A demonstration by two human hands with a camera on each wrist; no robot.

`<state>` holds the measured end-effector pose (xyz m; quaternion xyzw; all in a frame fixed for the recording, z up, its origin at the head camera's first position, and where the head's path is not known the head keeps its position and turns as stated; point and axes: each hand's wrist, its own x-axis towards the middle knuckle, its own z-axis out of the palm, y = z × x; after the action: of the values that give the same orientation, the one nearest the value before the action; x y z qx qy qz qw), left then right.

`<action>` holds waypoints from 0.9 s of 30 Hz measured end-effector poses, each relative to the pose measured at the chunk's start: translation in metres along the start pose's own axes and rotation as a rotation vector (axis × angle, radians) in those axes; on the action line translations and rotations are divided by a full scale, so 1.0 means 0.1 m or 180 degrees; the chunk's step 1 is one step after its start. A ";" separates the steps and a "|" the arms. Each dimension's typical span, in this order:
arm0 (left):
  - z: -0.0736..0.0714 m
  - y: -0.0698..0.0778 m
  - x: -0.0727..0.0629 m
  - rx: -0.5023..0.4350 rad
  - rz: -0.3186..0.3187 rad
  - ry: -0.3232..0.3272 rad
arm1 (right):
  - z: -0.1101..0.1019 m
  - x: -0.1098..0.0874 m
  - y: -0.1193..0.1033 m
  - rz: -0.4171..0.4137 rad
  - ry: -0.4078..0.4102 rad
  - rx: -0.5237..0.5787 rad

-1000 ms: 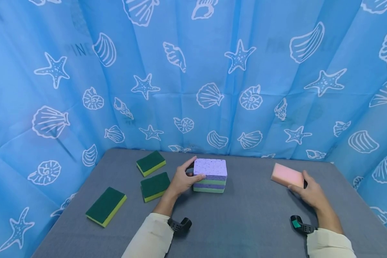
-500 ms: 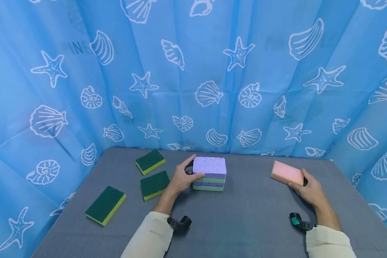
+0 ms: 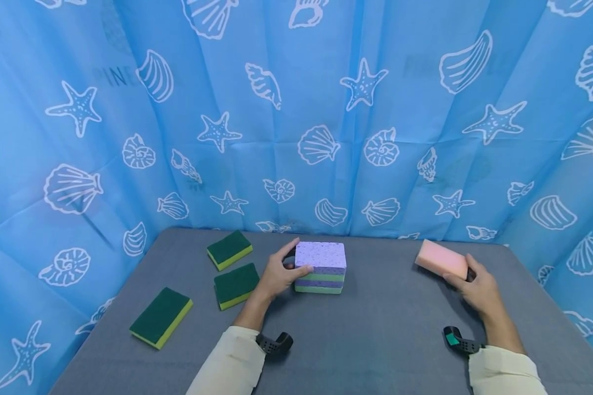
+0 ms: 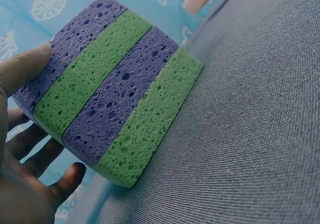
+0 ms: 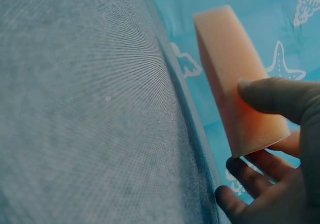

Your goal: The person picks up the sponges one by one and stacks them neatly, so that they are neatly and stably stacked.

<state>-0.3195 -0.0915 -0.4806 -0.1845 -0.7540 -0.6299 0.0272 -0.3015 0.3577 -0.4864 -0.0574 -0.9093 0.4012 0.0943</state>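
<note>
Purple and green sponges alternate in a neat stack [image 3: 320,269] at the middle of the table, a purple one on top. My left hand [image 3: 279,274] holds the stack's left end, thumb on the front of the top purple sponge [image 4: 95,19] and fingers around the back. At the right, my right hand [image 3: 479,288] pinches a pink sponge [image 3: 442,259] by its near end. In the right wrist view the thumb presses one side of this pink sponge [image 5: 232,69], which is raised off the cloth and tilted. The other fingers are partly hidden behind it.
Three yellow sponges with dark green scouring tops lie at the left: one at the back [image 3: 229,248], one beside my left forearm [image 3: 236,284], one nearer the front [image 3: 162,315]. Grey cloth covers the table [image 3: 370,340]. A blue shell-print curtain [image 3: 296,120] hangs behind.
My right hand has lifted the pink sponge slightly off the table, its far end rising. The left hand keeps its hold on the stack, which has not moved.
</note>
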 end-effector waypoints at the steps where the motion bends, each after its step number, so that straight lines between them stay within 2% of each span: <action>1: 0.00 0.00 0.00 0.0010 0.0006 -0.0002 | 0.00 0.00 -0.01 -0.0016 0.0011 -0.0002; 7: -0.01 0.00 -0.01 0.0032 0.0042 -0.0015 | -0.01 0.00 -0.07 -0.0063 0.0023 0.0015; 12: 0.00 -0.01 -0.01 0.0022 0.0023 0.0002 | -0.04 0.00 -0.17 -0.0229 -0.0026 0.0109; 17: 0.00 -0.02 -0.01 -0.0024 0.0041 -0.0026 | -0.06 -0.02 -0.28 -0.0383 -0.0049 0.0038; 20: 0.00 -0.03 -0.01 -0.0042 0.0052 -0.0037 | -0.06 -0.03 -0.33 -0.0391 -0.0007 0.0052; 27: 0.00 -0.03 0.00 -0.0057 0.0038 -0.0015 | -0.09 -0.06 -0.52 -0.0560 -0.0020 0.0249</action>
<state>-0.3201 -0.0924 -0.4830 -0.1907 -0.7472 -0.6360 0.0275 -0.2951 0.3285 -0.4428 0.0278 -0.8947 0.4269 0.1284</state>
